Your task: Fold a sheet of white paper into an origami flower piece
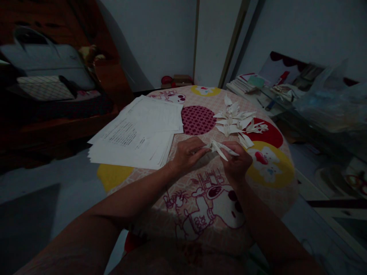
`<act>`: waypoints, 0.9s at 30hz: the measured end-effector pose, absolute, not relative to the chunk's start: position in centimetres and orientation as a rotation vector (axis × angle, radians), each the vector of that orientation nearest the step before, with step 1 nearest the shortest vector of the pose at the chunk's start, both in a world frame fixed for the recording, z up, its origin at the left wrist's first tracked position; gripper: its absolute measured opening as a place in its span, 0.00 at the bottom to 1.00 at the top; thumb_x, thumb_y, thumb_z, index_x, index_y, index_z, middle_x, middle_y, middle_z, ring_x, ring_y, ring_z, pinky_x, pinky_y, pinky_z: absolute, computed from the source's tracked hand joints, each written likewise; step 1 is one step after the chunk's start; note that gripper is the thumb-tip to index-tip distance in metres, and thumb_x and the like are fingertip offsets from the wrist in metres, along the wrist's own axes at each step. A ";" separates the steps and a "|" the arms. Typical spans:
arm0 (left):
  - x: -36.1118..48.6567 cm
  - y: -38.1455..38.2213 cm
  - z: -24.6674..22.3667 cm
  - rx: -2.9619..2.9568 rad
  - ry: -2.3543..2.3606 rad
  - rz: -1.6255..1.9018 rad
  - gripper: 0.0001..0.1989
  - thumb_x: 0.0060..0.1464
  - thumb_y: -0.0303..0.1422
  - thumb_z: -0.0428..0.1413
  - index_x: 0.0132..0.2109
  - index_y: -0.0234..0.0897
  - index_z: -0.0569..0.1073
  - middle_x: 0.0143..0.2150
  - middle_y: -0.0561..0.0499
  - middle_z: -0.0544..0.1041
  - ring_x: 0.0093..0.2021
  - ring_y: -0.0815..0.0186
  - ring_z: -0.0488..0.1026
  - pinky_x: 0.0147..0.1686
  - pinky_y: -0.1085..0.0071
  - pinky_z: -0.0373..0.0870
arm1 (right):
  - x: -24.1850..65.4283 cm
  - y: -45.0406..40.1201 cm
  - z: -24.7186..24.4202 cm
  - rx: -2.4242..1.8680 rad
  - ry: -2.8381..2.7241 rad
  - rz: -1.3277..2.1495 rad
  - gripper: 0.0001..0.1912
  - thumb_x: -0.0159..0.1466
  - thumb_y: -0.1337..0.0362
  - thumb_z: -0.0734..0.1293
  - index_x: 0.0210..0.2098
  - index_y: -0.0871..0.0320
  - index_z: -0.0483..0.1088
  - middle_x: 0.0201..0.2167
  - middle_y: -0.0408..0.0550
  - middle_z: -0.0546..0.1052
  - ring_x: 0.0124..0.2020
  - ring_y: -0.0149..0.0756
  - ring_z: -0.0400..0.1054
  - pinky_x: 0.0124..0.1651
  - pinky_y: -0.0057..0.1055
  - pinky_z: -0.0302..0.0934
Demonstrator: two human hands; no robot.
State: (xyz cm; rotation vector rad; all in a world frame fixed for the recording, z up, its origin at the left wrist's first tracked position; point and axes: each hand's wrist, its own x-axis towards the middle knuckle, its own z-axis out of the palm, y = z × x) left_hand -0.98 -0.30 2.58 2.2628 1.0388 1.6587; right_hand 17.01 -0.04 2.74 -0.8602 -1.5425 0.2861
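Note:
Between my two hands, above the round table, is a folded paper figure (pixel 216 146) with several pointed flaps, shaped like an origami crane. My left hand (pixel 189 152) pinches its left tip between thumb and fingers. On the other side, my right hand (pixel 237 158) is closed around the flaps at the right. Just beyond the right hand lies a cluster of similar folded paper cranes (pixel 229 121) on the tablecloth. A thick stack of printed paper sheets (pixel 134 131) rests to the left of my hands.
The round table has a patterned cloth (pixel 197 120) with cartoon figures. To the right stands a glass-topped table (pixel 275 100) with papers and a plastic bag (pixel 323 93). At the left, a wooden seat (pixel 107 72) holds a pale handbag (pixel 54 63) and a quilted purse (pixel 43 88).

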 end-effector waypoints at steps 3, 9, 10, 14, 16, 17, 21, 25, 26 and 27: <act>-1.1 -0.2 2.5 2.323 1.046 1.704 0.08 0.61 0.34 0.59 0.33 0.37 0.77 0.29 0.52 0.78 0.30 0.71 0.74 0.31 0.74 0.70 | 17.0 0.0 2.9 -0.739 -1.612 0.165 0.07 0.60 0.72 0.69 0.34 0.54 0.76 0.32 0.44 0.81 0.35 0.33 0.76 0.40 0.31 0.71; -1.4 -0.1 2.4 2.398 1.003 1.709 0.08 0.61 0.33 0.59 0.34 0.35 0.77 0.30 0.50 0.79 0.31 0.70 0.76 0.32 0.75 0.73 | 17.1 0.0 3.2 -0.714 -1.714 0.110 0.07 0.61 0.71 0.69 0.35 0.53 0.77 0.34 0.45 0.82 0.36 0.33 0.77 0.39 0.30 0.72; -1.3 -0.2 2.3 2.382 1.001 1.712 0.07 0.61 0.33 0.59 0.34 0.35 0.78 0.31 0.50 0.80 0.31 0.70 0.77 0.33 0.74 0.73 | 17.1 -0.1 3.2 -0.729 -1.689 0.132 0.06 0.61 0.71 0.69 0.34 0.54 0.77 0.33 0.45 0.82 0.35 0.33 0.77 0.39 0.31 0.72; -0.9 -0.6 2.3 2.286 1.015 1.711 0.05 0.60 0.33 0.59 0.36 0.37 0.79 0.33 0.50 0.82 0.34 0.69 0.79 0.35 0.73 0.75 | 16.8 -0.3 3.2 -0.854 -1.511 0.302 0.04 0.61 0.68 0.69 0.31 0.55 0.78 0.31 0.44 0.81 0.33 0.33 0.77 0.39 0.32 0.72; -0.7 -0.7 2.3 2.235 1.001 1.734 0.05 0.60 0.32 0.60 0.37 0.37 0.79 0.34 0.49 0.82 0.34 0.69 0.79 0.35 0.72 0.76 | 16.7 -0.5 3.2 -0.902 -1.448 0.397 0.04 0.60 0.66 0.69 0.32 0.55 0.78 0.32 0.45 0.81 0.34 0.34 0.77 0.39 0.33 0.72; -0.6 -0.7 2.3 2.209 0.995 1.747 0.05 0.60 0.32 0.60 0.37 0.37 0.79 0.34 0.49 0.82 0.34 0.69 0.79 0.35 0.72 0.76 | 16.7 -0.5 3.2 -0.911 -1.426 0.430 0.04 0.60 0.66 0.69 0.32 0.55 0.79 0.32 0.45 0.81 0.34 0.34 0.77 0.39 0.33 0.72; -0.5 -0.7 2.4 2.101 0.994 1.763 0.05 0.59 0.32 0.61 0.37 0.38 0.80 0.35 0.48 0.83 0.35 0.69 0.79 0.37 0.71 0.77 | 16.5 -0.7 3.3 -0.884 -1.370 0.472 0.05 0.59 0.67 0.69 0.31 0.55 0.79 0.32 0.44 0.81 0.34 0.34 0.77 0.39 0.33 0.72; -0.4 -0.5 2.4 2.009 0.983 1.786 0.04 0.58 0.33 0.62 0.36 0.38 0.81 0.35 0.49 0.83 0.35 0.69 0.79 0.36 0.71 0.77 | 16.5 -0.7 3.2 -0.854 -1.335 0.500 0.05 0.59 0.68 0.69 0.31 0.55 0.80 0.32 0.44 0.82 0.34 0.34 0.76 0.39 0.33 0.71; -0.4 -0.4 2.3 2.001 0.985 1.789 0.04 0.57 0.33 0.62 0.35 0.38 0.81 0.35 0.49 0.83 0.35 0.69 0.79 0.36 0.71 0.78 | 16.5 -0.7 3.2 -0.842 -1.341 0.498 0.06 0.59 0.69 0.69 0.31 0.55 0.80 0.32 0.44 0.82 0.35 0.34 0.77 0.40 0.34 0.71; -0.5 -0.4 2.3 2.000 0.990 1.786 0.04 0.58 0.33 0.62 0.35 0.39 0.81 0.36 0.49 0.83 0.35 0.68 0.80 0.36 0.71 0.78 | 16.6 -0.6 3.2 -0.827 -1.360 0.483 0.06 0.59 0.69 0.69 0.31 0.55 0.79 0.32 0.44 0.82 0.35 0.34 0.77 0.41 0.35 0.72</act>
